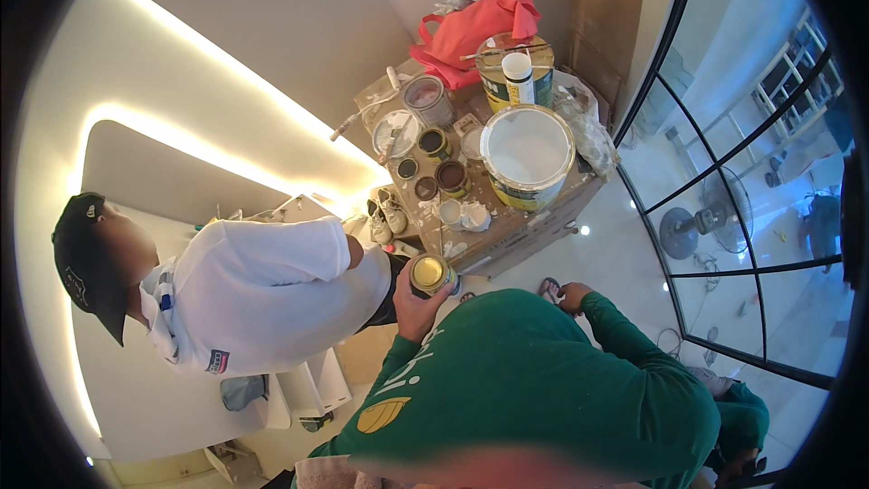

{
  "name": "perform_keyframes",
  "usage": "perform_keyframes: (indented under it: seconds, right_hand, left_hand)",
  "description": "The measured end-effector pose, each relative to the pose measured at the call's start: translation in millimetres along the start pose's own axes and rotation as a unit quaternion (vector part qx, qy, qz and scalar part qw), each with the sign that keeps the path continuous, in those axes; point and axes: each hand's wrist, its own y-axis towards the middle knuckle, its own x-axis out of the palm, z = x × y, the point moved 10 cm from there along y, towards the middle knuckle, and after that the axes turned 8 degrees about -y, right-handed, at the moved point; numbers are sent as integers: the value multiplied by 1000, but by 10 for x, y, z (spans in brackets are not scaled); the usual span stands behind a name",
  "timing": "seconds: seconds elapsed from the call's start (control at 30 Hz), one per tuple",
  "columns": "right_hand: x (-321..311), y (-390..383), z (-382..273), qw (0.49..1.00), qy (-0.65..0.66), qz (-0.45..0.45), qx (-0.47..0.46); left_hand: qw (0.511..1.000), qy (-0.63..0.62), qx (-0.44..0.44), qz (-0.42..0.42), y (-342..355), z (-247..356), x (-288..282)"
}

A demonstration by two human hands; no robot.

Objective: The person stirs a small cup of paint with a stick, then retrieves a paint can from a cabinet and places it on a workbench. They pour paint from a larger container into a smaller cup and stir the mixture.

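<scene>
Black-framed glass panes (717, 164) fill the right side, and a co-worker in a white shirt (272, 285) stands on the left. The wearer's green shirt (543, 371) spreads across the lower middle, and beyond it stands a cardboard-sided surface (502, 234) crowded with paint containers. Largest there is a wide bucket (536, 192), pale inside, with a big tin (495, 86) behind it and a red bag (480, 27) at the far end; open small tins (452, 178) with dark insides cluster to the bucket's left. The left hand (416, 312) is wrapped round a small can (429, 273), gold-coloured end up, in front of the body near the surface's closest corner. The right hand (570, 297) hangs with fingers curled; whether it holds anything I cannot tell. The can looks like rigid metal, likely light if drained and denser if full, perhaps slick where paint has run; a grip round its side wall, level and below the rim, should suit it. As for writing, the shirt bears pale lettering broken by folds above a yellow emblem; the tins' green-and-yellow labels are too small or turned away to read.
</scene>
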Motion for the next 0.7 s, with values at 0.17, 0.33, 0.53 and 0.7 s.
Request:
perform_keyframes:
  seconds: [0.17,0.33,0.53,0.7]
  right_hand:
    - [-78,-61,-188,999,-23,30,-36]
    - [-63,-67,-264,996,-52,60,-47]
    - [11,42,-191,992,-51,105,-46]
    - [26,48,-135,994,-58,94,-12]
  left_hand:
    - [1000,5,1,8,-11,55,-78]
    - [1000,7,3,2,39,69,-138]
    - [1000,5,7,2,82,-4,-183]
    - [1000,-26,-4,-5,135,-86,-168]
